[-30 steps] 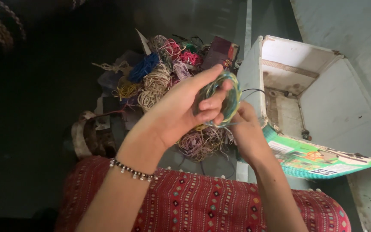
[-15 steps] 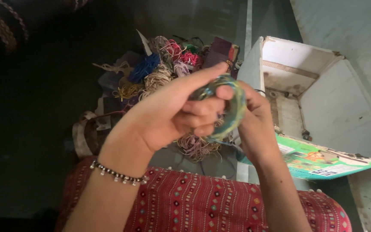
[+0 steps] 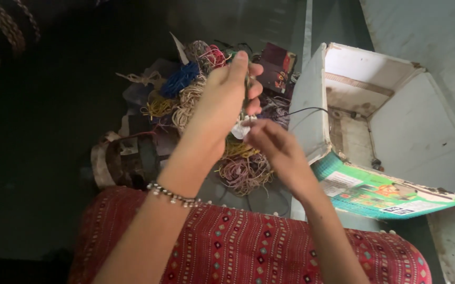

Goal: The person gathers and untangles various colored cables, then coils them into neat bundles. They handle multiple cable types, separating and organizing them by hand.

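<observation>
Hands: left (image 3: pixel 226 100) grips bangle (image 3: pixel 248 84) edge-on; right (image 3: pixel 269 143) pinches thread (image 3: pixel 303 111) beside it, above bundles (image 3: pixel 196 94), near box (image 3: pixel 390 126).

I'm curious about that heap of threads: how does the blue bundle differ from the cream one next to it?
The blue bundle is a deep, dark blue; the cream bundle is pale beige. The blue one looks smaller and lies farther from the person, while the cream one looks larger and lies nearer, just beside the left hand. Both are loose coils of thin cord, lying in the same heap on the dark floor.
</observation>
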